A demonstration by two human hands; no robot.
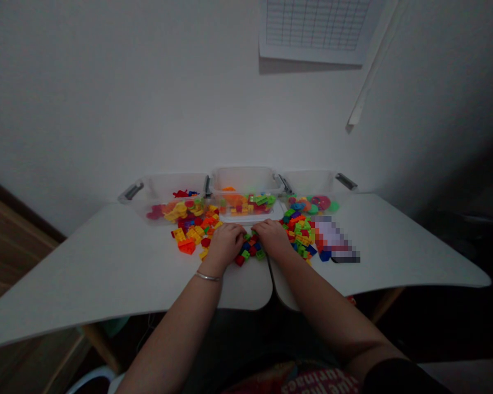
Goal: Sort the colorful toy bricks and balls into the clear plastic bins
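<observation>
Colourful toy bricks lie in a spread across the middle of the white table. My left hand (229, 241) rests at the left of a small group of red, green and blue bricks (251, 247), its fingers curled towards them. My right hand (272, 236) is at the right side of the same group, fingers bent over its back edge. Whatever the fingertips hold, if anything, is hidden. Yellow and orange bricks (186, 238) lie left of my left hand. Green, red and blue bricks (301, 234) are just right of my right hand.
Three clear bins with toy pieces stand along the wall: left bin (168, 183), middle bin (244, 176) and right bin (310, 179). A blurred-out flat object (337, 241) lies right of the bricks. A seam (271, 268) divides the white table (139, 273). A gridded paper (316, 27) hangs above.
</observation>
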